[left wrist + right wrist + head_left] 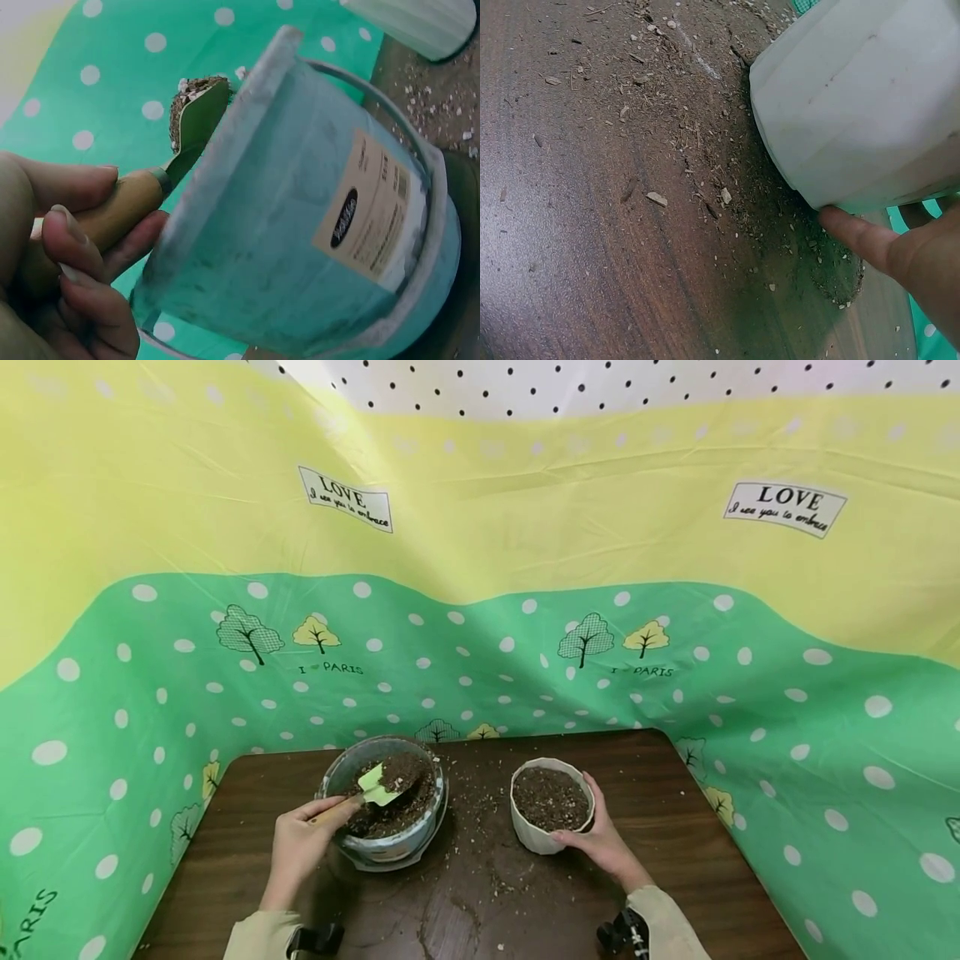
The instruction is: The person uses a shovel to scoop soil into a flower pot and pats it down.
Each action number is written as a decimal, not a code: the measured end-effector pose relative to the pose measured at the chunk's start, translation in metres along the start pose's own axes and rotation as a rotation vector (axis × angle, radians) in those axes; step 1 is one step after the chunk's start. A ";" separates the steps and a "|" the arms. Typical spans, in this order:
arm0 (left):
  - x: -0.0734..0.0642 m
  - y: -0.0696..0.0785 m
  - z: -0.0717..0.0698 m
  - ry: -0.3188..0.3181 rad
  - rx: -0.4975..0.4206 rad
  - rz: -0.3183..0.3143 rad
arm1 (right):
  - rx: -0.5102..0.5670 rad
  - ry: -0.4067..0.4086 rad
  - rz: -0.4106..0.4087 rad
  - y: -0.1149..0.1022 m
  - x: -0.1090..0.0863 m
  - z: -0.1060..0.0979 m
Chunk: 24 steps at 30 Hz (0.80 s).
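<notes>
My left hand (303, 847) grips the wooden handle (124, 210) of a small green garden trowel (377, 787). Dark soil is heaped on the trowel's blade, which is over the blue bucket (390, 847), level with its rim. More soil (393, 822) fills part of that bucket, and a paper label (366, 210) shows on its side. My right hand (603, 843) holds a white faceted flowerpot (528, 833) from its right side, thumb toward the front and fingers round the far side. Soil (551, 797) stands close to the pot's rim.
Both containers stand on a dark brown wooden table (660, 793). Spilled soil and pale bits (697, 150) are scattered between and in front of them. A green and yellow dotted curtain (465, 652) hangs behind and along both sides of the table.
</notes>
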<state>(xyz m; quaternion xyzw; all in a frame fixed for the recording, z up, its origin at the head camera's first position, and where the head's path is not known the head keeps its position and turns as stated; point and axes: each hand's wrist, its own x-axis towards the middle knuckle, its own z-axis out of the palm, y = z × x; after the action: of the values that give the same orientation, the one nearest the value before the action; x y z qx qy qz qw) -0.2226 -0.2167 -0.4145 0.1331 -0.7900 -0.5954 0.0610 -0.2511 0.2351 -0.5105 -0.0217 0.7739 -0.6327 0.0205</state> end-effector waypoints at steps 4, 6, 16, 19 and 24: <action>-0.002 0.006 0.004 0.006 -0.030 0.015 | 0.006 0.002 -0.003 -0.001 0.001 -0.001; -0.003 0.011 0.008 0.002 -0.042 0.026 | 0.004 0.002 -0.003 -0.001 0.001 -0.001; -0.008 0.032 0.045 -0.095 -0.134 0.072 | 0.005 0.003 -0.009 -0.003 0.001 -0.002; -0.010 0.034 0.058 -0.129 -0.182 0.074 | 0.009 0.003 -0.005 -0.002 0.000 -0.001; -0.013 0.038 0.079 -0.184 -0.203 0.072 | 0.016 -0.001 -0.004 0.000 0.000 0.000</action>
<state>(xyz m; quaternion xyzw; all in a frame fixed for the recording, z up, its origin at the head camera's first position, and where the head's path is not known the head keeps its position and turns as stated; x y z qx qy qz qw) -0.2355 -0.1305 -0.3994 0.0429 -0.7322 -0.6793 0.0227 -0.2507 0.2352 -0.5102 -0.0234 0.7687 -0.6389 0.0195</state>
